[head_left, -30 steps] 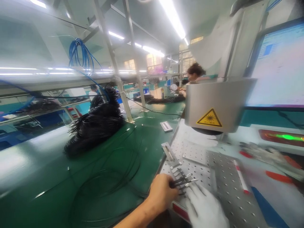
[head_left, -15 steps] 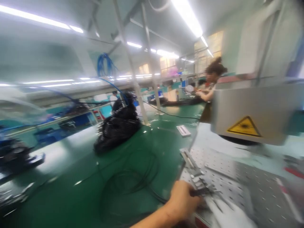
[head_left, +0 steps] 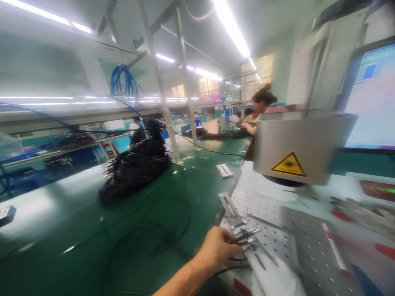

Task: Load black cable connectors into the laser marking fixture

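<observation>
My left hand (head_left: 217, 248) is bare and closed, with thumb and fingers pinching the ends of thin black cables (head_left: 242, 237) beside a metal fixture (head_left: 231, 209). More dark cable trails beneath the wrist. Close on the right is my right hand (head_left: 273, 273) in what looks like a white glove, near the cable ends and over the perforated metal plate (head_left: 304, 246). Its fingers are blurred, so their grip does not show. Slender dark metal-looking pieces (head_left: 257, 257) stick out between the two hands.
A grey machine head (head_left: 290, 139) with a yellow warning triangle hangs over the plate. Coiled cable lies on the green tabletop (head_left: 77, 218), with a black cable bundle (head_left: 135, 168) further back. A red-and-white pen (head_left: 335, 248), gloves (head_left: 361, 211) and a monitor (head_left: 373, 98) are right. Another person (head_left: 262, 102) sits beyond.
The view has swung right, bringing the monitor, pen and gloves into clearer sight. My left hand still grips the cables by the fixture; the cable ends now point more to the right.
</observation>
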`<state>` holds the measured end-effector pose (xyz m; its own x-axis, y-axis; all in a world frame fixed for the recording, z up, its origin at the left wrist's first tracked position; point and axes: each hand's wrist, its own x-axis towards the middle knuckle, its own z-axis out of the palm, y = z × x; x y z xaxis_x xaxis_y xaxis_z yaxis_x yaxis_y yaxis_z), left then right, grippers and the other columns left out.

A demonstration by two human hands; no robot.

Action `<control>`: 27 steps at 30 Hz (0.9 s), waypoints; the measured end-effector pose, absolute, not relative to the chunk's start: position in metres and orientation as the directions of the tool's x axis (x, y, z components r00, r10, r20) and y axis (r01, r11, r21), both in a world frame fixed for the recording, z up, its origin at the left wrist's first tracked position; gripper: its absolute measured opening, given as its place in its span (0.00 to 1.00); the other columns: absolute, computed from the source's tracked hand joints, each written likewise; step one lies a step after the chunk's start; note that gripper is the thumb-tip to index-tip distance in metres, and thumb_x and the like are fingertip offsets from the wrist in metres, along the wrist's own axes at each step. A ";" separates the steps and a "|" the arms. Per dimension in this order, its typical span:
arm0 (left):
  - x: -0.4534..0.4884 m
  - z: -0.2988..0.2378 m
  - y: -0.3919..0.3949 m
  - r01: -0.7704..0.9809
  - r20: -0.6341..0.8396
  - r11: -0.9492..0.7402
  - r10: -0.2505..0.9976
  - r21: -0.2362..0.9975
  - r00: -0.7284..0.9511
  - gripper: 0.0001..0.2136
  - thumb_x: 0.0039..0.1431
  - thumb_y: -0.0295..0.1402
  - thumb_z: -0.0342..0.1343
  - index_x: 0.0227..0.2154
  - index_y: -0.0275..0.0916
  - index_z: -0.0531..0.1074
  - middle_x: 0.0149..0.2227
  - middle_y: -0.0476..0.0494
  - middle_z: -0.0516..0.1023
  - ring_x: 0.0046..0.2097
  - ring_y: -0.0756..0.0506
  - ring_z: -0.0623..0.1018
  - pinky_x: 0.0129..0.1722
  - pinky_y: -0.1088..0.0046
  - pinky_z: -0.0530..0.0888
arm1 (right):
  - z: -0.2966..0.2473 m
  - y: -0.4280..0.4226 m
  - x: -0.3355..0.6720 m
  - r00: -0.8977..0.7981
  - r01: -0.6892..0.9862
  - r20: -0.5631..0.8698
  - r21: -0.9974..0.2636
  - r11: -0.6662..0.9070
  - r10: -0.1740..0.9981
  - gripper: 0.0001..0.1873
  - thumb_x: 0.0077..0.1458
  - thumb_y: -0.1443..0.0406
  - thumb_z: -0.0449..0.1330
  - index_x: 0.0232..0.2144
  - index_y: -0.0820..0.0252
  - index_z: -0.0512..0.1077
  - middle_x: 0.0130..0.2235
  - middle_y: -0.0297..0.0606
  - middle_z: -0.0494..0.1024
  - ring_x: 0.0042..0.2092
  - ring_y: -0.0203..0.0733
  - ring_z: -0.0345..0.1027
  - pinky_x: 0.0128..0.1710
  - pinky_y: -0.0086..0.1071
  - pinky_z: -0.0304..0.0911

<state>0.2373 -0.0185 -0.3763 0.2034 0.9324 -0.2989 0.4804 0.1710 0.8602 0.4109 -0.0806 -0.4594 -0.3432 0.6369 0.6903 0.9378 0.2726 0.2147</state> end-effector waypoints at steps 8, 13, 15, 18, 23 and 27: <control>0.243 -0.365 -0.019 0.458 -0.413 0.308 0.898 0.834 0.149 0.10 0.33 0.28 0.63 0.20 0.38 0.66 0.17 0.56 0.64 0.23 0.53 0.63 0.25 0.74 0.56 | -0.460 -0.083 0.411 -0.307 0.944 0.687 0.132 0.302 0.659 0.18 0.49 0.68 0.57 0.44 0.52 0.76 0.44 0.35 0.79 0.40 0.49 0.71 0.26 0.32 0.70; 0.233 -0.366 -0.017 0.527 -0.316 0.160 0.923 0.834 0.220 0.07 0.40 0.34 0.60 0.20 0.38 0.67 0.19 0.55 0.64 0.25 0.52 0.62 0.25 0.74 0.57 | -0.454 -0.083 0.408 -0.276 0.951 0.689 0.094 0.295 0.670 0.18 0.47 0.68 0.56 0.42 0.51 0.76 0.42 0.33 0.79 0.38 0.46 0.72 0.25 0.31 0.69; 0.229 -0.366 -0.018 0.557 -0.287 0.123 0.933 0.821 0.216 0.07 0.40 0.35 0.59 0.21 0.38 0.69 0.20 0.55 0.65 0.26 0.52 0.63 0.26 0.74 0.57 | -0.452 -0.084 0.407 -0.266 0.955 0.679 0.090 0.283 0.684 0.18 0.47 0.68 0.56 0.41 0.51 0.76 0.41 0.32 0.79 0.37 0.45 0.72 0.25 0.32 0.69; 0.231 -0.365 -0.021 0.571 -0.270 0.108 0.941 0.814 0.206 0.05 0.40 0.33 0.59 0.21 0.37 0.70 0.19 0.55 0.66 0.26 0.51 0.64 0.26 0.74 0.58 | -0.454 -0.084 0.408 -0.280 0.952 0.679 0.105 0.288 0.678 0.18 0.47 0.68 0.56 0.42 0.51 0.76 0.43 0.33 0.79 0.38 0.47 0.72 0.25 0.33 0.70; 0.244 -0.361 -0.029 0.659 -0.164 0.021 0.974 0.751 0.157 0.01 0.41 0.29 0.56 0.21 0.38 0.70 0.22 0.53 0.68 0.30 0.49 0.68 0.31 0.73 0.60 | -0.462 -0.083 0.411 -0.285 0.948 0.671 0.093 0.304 0.684 0.19 0.49 0.68 0.57 0.45 0.52 0.75 0.44 0.33 0.78 0.40 0.47 0.71 0.28 0.32 0.70; 0.251 -0.364 -0.036 0.778 -0.120 -0.025 0.984 0.628 0.128 0.07 0.44 0.29 0.55 0.28 0.39 0.74 0.34 0.47 0.75 0.40 0.45 0.71 0.38 0.71 0.62 | -0.460 -0.083 0.412 -0.299 0.941 0.669 0.089 0.326 0.681 0.19 0.48 0.68 0.56 0.44 0.52 0.74 0.42 0.31 0.78 0.39 0.46 0.71 0.27 0.32 0.70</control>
